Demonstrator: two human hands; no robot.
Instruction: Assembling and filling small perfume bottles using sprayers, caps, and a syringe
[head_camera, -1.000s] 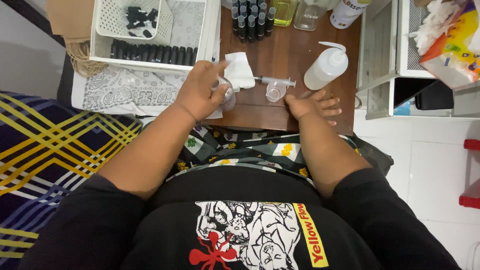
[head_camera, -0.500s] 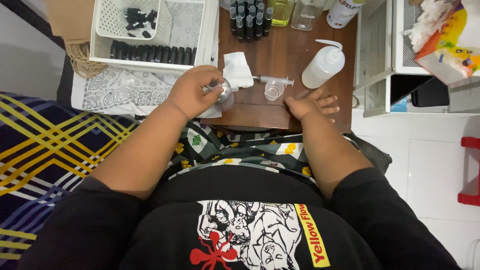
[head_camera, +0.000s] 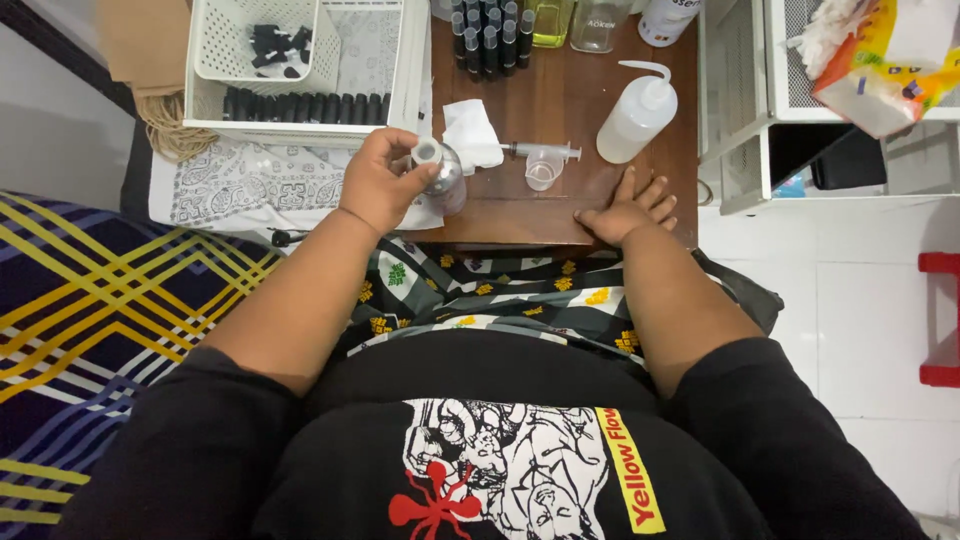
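We look straight down on a small brown wooden surface (head_camera: 560, 120) at 12 o'clock from our lap.

Left hand (head_camera: 382, 182): raised just over the near left corner of the surface, fingers (head_camera: 400, 150) curled and pinching a small round silvery bottle (head_camera: 440, 172) with a pale cap on top. Thumb and forefinger close on the cap; the bottle's body shows just at 3 o'clock of the palm. We cannot tell whether its base touches the wood.

Right hand (head_camera: 625, 208): flat on the surface near the front edge, palm down, fingers spread and pointing toward 1 o'clock, holding nothing.

Between the hands:
- a small clear plastic cup (head_camera: 542, 168), upright, standing apart from both hands
- a syringe (head_camera: 540, 151) lying crosswise just behind the cup, tip toward 9 o'clock
- a folded white tissue (head_camera: 470, 135) at 12 o'clock of the bottle, touching the syringe's tip end

Further back:
- a white squeeze bottle (head_camera: 635, 118) with a bent spout, at 12 o'clock of the right hand
- a row of dark-capped vials (head_camera: 490, 35) at the far edge

At 10 o'clock, a white mesh basket (head_camera: 300, 105) holds a line of black caps. It rests on a patterned white cloth (head_camera: 240, 185). At 2 o'clock stands a white wire rack (head_camera: 740, 100).
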